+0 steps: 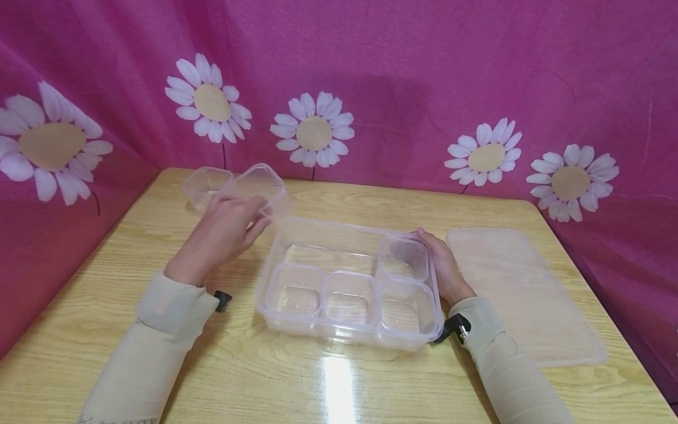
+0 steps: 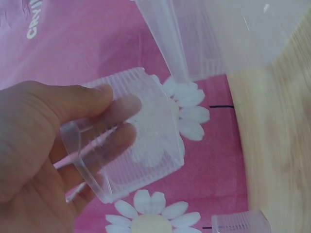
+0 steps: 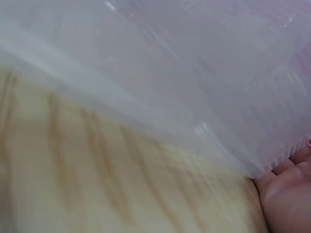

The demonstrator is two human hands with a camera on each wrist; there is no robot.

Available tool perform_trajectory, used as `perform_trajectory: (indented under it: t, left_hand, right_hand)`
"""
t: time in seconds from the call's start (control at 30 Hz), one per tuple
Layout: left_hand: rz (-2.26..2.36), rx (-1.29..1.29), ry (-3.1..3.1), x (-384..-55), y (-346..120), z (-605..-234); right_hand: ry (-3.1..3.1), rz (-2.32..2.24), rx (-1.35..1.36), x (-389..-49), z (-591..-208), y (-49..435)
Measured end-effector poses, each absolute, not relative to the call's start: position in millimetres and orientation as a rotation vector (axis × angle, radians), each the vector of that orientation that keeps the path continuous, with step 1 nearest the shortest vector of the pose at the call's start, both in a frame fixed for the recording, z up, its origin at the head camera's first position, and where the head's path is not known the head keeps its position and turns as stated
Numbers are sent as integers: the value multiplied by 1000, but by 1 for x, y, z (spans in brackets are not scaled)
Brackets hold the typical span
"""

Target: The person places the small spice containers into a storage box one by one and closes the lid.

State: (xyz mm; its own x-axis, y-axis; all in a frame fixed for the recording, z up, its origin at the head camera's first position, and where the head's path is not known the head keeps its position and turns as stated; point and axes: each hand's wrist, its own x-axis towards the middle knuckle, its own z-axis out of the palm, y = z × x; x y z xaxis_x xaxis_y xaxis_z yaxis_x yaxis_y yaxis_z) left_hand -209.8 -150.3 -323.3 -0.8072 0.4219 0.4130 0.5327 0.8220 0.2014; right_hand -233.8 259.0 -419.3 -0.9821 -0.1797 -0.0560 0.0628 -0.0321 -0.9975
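My left hand (image 1: 219, 232) holds a small clear plastic container (image 1: 259, 182) tilted up at the back left. In the left wrist view the thumb lies outside its wall, and fingers show through the plastic. A large clear plastic box (image 1: 323, 232) stands mid-table, with several small containers (image 1: 295, 297) set along its front and right side. Its back left part shows bare bottom. At the box's right wall, my right hand (image 1: 445, 271) grips the back right corner, fingers partly hidden behind the plastic in the right wrist view (image 3: 286, 189).
Another small clear container (image 1: 206, 179) stands at the table's back left corner, beside the left hand. A flat translucent lid (image 1: 519, 294) lies on the wooden table (image 1: 222, 365) at right. A pink cloth (image 1: 402, 59) with white flowers hangs behind the table.
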Motion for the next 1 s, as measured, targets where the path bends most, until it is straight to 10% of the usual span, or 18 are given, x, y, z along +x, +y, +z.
perform_trajectory:
  t: [1.0]
  left_hand:
    - [-421,-1020,-2544,-198,-124,-324]
  right_hand:
    - [1990,-2208,-115,-233,-419,257]
